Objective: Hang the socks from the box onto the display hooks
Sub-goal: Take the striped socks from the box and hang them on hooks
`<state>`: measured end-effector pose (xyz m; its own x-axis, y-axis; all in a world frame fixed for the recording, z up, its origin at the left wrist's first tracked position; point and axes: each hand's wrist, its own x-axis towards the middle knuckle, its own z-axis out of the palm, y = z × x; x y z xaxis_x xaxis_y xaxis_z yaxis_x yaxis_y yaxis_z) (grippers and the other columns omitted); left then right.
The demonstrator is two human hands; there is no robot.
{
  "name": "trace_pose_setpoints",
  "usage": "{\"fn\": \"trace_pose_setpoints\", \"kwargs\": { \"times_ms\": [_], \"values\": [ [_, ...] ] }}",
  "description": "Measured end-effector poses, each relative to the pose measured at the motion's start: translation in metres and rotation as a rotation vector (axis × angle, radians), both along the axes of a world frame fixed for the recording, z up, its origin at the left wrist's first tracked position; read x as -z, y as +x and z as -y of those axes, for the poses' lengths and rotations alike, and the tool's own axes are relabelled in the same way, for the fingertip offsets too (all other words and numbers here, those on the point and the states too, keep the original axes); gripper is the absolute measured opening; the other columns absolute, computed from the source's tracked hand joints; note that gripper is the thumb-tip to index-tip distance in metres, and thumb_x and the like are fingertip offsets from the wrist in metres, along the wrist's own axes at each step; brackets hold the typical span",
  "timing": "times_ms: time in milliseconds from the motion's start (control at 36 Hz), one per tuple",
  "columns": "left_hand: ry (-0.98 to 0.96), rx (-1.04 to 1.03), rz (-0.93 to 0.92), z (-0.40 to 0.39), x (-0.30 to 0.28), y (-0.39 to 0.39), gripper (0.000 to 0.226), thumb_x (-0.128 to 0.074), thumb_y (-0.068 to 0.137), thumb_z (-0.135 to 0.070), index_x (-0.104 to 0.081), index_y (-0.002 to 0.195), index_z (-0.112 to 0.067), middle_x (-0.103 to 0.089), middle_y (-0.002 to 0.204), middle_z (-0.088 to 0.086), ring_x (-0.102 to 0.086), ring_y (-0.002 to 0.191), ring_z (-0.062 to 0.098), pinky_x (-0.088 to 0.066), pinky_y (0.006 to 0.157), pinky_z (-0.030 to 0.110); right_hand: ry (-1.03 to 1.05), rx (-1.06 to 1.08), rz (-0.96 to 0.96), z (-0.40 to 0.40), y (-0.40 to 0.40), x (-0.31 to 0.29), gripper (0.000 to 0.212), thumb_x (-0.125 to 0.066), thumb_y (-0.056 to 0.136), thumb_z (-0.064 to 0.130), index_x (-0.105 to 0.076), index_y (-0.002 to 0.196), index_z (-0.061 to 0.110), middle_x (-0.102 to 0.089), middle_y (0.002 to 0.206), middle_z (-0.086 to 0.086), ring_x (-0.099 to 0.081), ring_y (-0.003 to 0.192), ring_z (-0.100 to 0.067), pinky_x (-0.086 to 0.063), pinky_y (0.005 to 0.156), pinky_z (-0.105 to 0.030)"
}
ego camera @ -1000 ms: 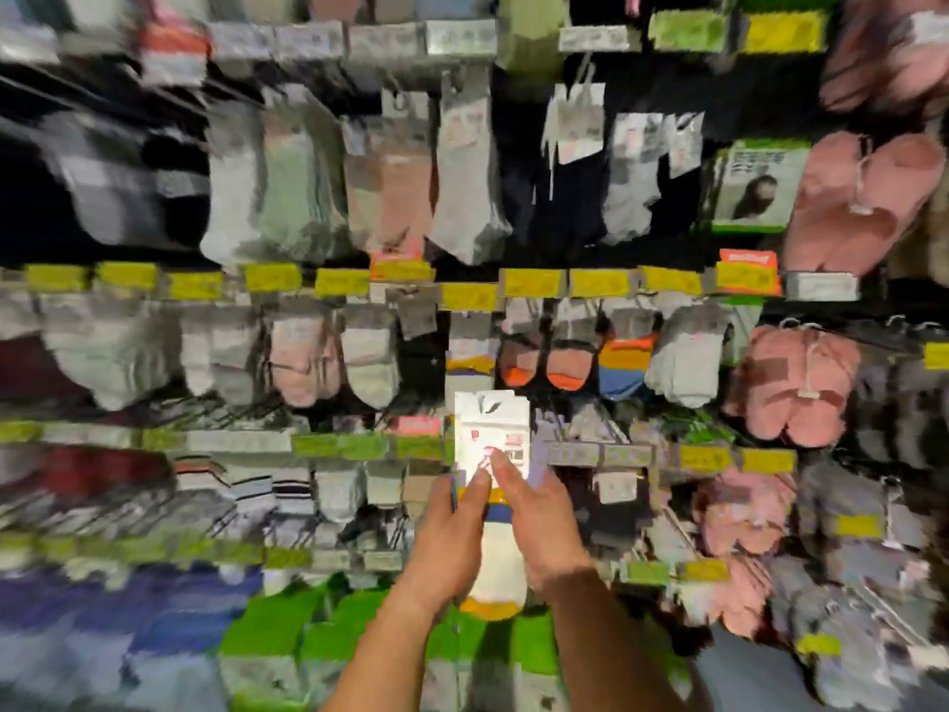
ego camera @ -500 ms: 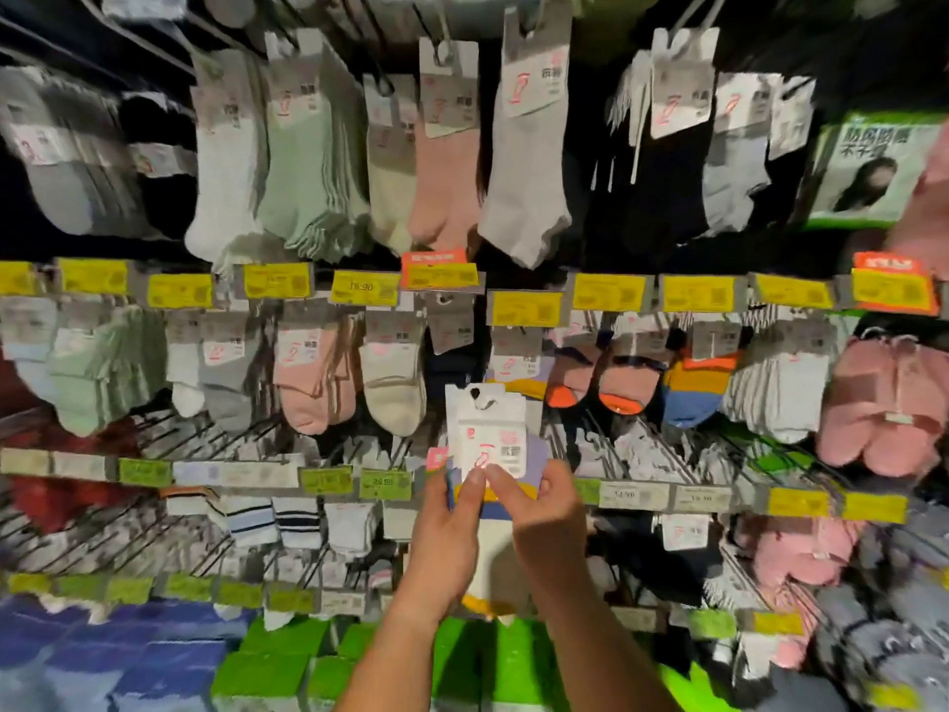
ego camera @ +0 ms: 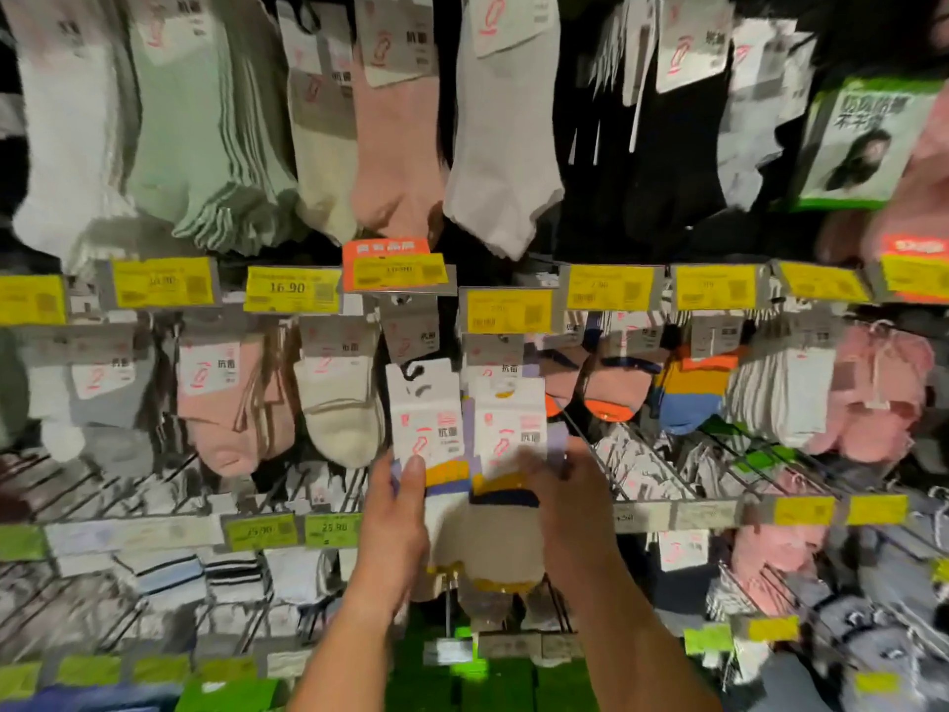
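Note:
Two carded sock packs are held up side by side in front of the display wall. My left hand [ego camera: 395,521] grips the left sock pack [ego camera: 426,418], thumb on its white label above yellow and purple bands. My right hand [ego camera: 560,506] holds the right sock pack [ego camera: 508,429], whose white toe with a yellow tip hangs down between my wrists. The right hand is blurred. A black hanger hook shows at the top of the left pack. Bare metal display hooks [ego camera: 616,454] jut out just right of my right hand. No box is in view.
Rows of hung socks fill the wall: mint, pink and white ones [ego camera: 503,120] above, cream [ego camera: 339,403] and pink ones at hand level. Yellow price tags [ego camera: 506,310] line the rails. Pink slippers [ego camera: 873,393] hang at the right. Green packs lie at the bottom.
The view has closed in on the wall and tilted up. The bundle held together in both hands is now parted into two packs, one in each hand, raised slightly.

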<state>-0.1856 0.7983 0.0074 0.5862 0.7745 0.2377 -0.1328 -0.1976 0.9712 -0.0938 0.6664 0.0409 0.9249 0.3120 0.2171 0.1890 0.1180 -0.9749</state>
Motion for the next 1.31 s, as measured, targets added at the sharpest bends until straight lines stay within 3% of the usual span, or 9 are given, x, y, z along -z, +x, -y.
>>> {"fn": "trace_pose_setpoints", "kwargs": {
  "times_ms": [111, 333, 444, 556, 694, 861, 1056, 1167, 1306],
  "values": [
    [0.032, -0.041, -0.012, 0.004, -0.005, 0.005, 0.028, -0.047, 0.105, -0.031, -0.055, 0.127, -0.015, -0.068, 0.114, 0.004, -0.062, 0.106, 0.019, -0.043, 0.078, 0.017, -0.041, 0.023, 0.107, 0.004, 0.02, -0.015, 0.024, -0.071, 0.09, 0.026, -0.061, 0.088, 0.005, -0.063, 0.074, -0.017, -0.058, 0.064, -0.026, -0.042, 0.058, -0.038],
    [-0.023, -0.142, 0.075, -0.005, -0.003, 0.009, 0.013, -0.048, 0.106, -0.021, -0.059, 0.111, -0.017, -0.067, 0.102, -0.007, -0.063, 0.084, -0.012, -0.043, 0.066, 0.005, -0.067, -0.034, 0.1, -0.011, 0.038, -0.024, 0.04, -0.069, 0.087, 0.033, -0.042, 0.077, 0.006, -0.039, 0.052, -0.003, -0.037, 0.051, -0.022, -0.03, 0.052, -0.035],
    [-0.058, -0.169, 0.104, -0.013, 0.004, 0.009, 0.01, -0.05, 0.105, -0.027, -0.06, 0.105, -0.029, -0.071, 0.108, -0.004, -0.068, 0.102, 0.014, -0.049, 0.079, 0.027, -0.053, -0.016, 0.091, -0.016, 0.046, -0.032, 0.027, -0.07, 0.087, 0.027, -0.054, 0.079, 0.008, -0.055, 0.055, 0.008, -0.049, 0.05, -0.012, -0.035, 0.048, -0.028],
    [-0.084, -0.142, 0.117, -0.014, 0.008, 0.006, 0.013, -0.049, 0.105, -0.027, -0.062, 0.109, -0.029, -0.073, 0.11, -0.003, -0.069, 0.105, 0.018, -0.053, 0.086, 0.037, -0.071, 0.032, 0.107, -0.029, 0.053, -0.029, 0.042, -0.07, 0.079, 0.038, -0.059, 0.092, 0.0, -0.065, 0.09, -0.025, -0.062, 0.081, -0.039, -0.048, 0.065, -0.051],
    [-0.121, -0.113, 0.137, -0.012, 0.008, 0.001, 0.016, -0.05, 0.104, -0.028, -0.062, 0.114, -0.026, -0.075, 0.111, -0.002, -0.07, 0.105, 0.017, -0.053, 0.088, 0.038, -0.049, 0.136, 0.183, -0.048, 0.064, -0.029, 0.015, -0.067, 0.087, 0.024, -0.07, 0.096, 0.013, -0.068, 0.084, -0.011, -0.067, 0.077, -0.03, -0.055, 0.064, -0.035],
    [-0.11, -0.099, 0.132, -0.007, 0.006, 0.0, 0.009, -0.051, 0.104, -0.027, -0.06, 0.103, -0.026, -0.074, 0.098, -0.007, -0.07, 0.093, 0.011, -0.052, 0.08, 0.033, -0.051, 0.093, 0.015, -0.07, 0.078, -0.027, 0.043, -0.071, 0.091, 0.032, -0.059, 0.117, -0.001, -0.057, 0.097, -0.008, -0.05, 0.095, -0.023, -0.041, 0.09, -0.039],
    [-0.105, -0.093, 0.155, 0.001, 0.002, 0.002, 0.008, -0.052, 0.103, -0.02, -0.059, 0.1, -0.021, -0.072, 0.092, -0.01, -0.067, 0.08, 0.005, -0.051, 0.067, 0.014, -0.073, 0.43, 0.384, -0.059, 0.068, -0.019, 0.041, -0.074, 0.083, 0.034, -0.061, 0.09, -0.004, -0.047, 0.074, 0.006, -0.055, 0.075, -0.03, -0.047, 0.068, -0.037],
    [-0.116, -0.026, 0.174, 0.006, -0.001, 0.005, 0.02, -0.058, 0.1, -0.014, -0.059, 0.119, -0.012, -0.074, 0.112, -0.001, -0.07, 0.103, 0.011, -0.056, 0.085, 0.022, -0.214, 0.078, 0.291, -0.039, 0.012, -0.005, 0.037, -0.063, 0.09, 0.041, -0.05, 0.075, 0.009, -0.043, 0.06, 0.009, -0.046, 0.054, -0.01, -0.038, 0.056, -0.026],
    [-0.109, 0.026, 0.173, 0.014, 0.002, 0.01, 0.028, -0.071, 0.092, -0.023, -0.06, 0.118, -0.022, -0.073, 0.116, -0.001, -0.067, 0.113, 0.018, -0.051, 0.097, 0.035, -0.108, -0.119, -0.035, -0.041, -0.011, 0.008, 0.02, -0.07, 0.089, 0.035, -0.06, 0.093, 0.019, -0.066, 0.084, 0.011, -0.061, 0.071, 0.002, -0.039, 0.057, -0.005]
  ]
}}
